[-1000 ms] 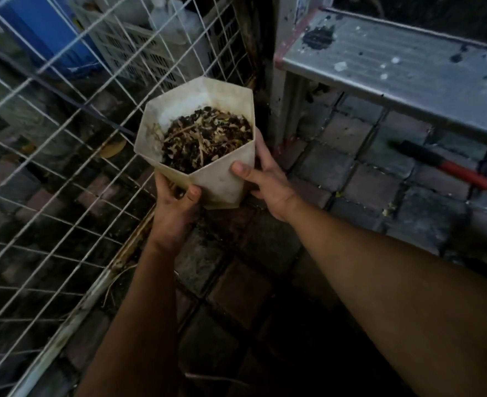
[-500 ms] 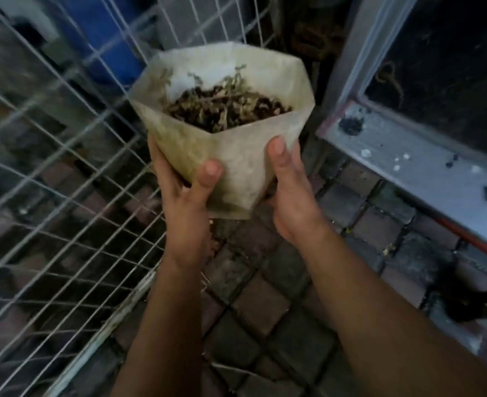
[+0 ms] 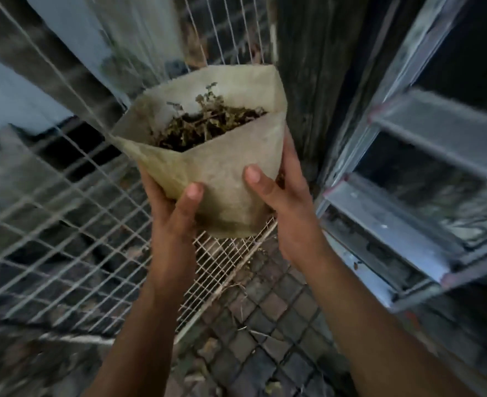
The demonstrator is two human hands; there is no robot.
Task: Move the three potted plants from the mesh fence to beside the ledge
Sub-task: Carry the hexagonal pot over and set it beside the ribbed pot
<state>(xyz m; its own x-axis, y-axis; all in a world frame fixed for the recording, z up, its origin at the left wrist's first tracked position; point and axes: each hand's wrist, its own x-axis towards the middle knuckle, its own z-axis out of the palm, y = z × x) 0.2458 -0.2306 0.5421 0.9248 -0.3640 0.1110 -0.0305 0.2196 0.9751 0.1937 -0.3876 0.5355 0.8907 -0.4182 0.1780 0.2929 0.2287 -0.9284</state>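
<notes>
Pot: a pale, faceted pot (image 3: 222,179) with a wide angular rim is held up in the air in the middle of the view, clear of the ground, tilted a little so its mouth faces the camera.
Plant: dry brown stems and small withered leaves (image 3: 208,124) lie on dark soil inside the pot.
Left hand: the left hand (image 3: 173,213) cups the pot's lower left side, thumb pressed flat on the near face, fingers wrapped under and behind it.
Right hand: the right hand (image 3: 288,207) clasps the lower right side, thumb laid across the near face, fingers hidden behind the pot.
Fence: a white wire mesh fence (image 3: 64,224) fills the left and far side, just behind the pot; whether the two touch cannot be told.
Ledge: grey metal ledges (image 3: 385,224) with reddish corners step up on the right, close to the right hand.
Ground: dark square paving blocks (image 3: 265,325) with scattered dry bits lie below the forearms.
Sharpness: the edges of the view are blurred.
</notes>
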